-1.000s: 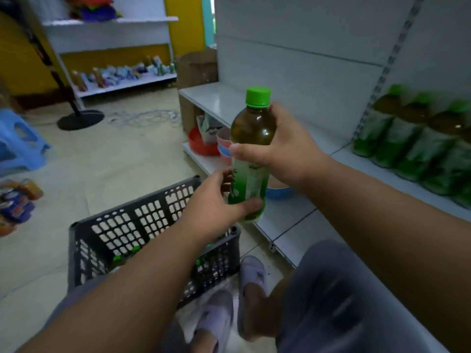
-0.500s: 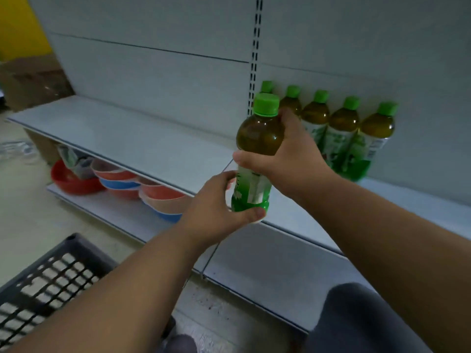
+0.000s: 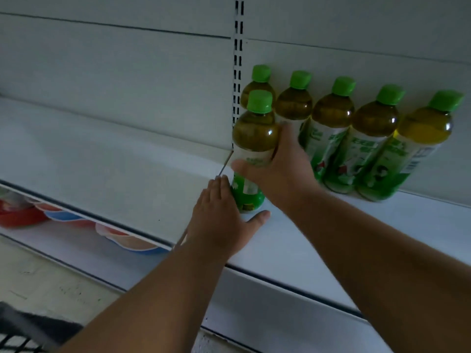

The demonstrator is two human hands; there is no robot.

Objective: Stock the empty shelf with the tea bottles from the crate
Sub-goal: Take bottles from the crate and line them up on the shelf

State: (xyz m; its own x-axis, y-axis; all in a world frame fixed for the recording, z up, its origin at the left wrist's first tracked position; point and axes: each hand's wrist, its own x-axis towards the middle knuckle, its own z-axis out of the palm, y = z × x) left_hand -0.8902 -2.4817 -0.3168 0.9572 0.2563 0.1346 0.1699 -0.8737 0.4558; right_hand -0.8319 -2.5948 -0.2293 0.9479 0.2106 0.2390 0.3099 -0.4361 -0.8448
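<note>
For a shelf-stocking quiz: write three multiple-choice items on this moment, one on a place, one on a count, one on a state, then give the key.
1. Where is the bottle in hand?
A. in the crate
B. on the shelf, in front of the back row's left end
C. on the floor

2. How many bottles stand in the back row?
A. three
B. five
C. eight

3. How is the bottle in hand held?
A. right hand wrapped round its middle, left hand at its base
B. left hand alone
C. by nobody

Key: B, its base sits on the white shelf board; B, five green caps line the wall; A, the right grip circles the label.
</note>
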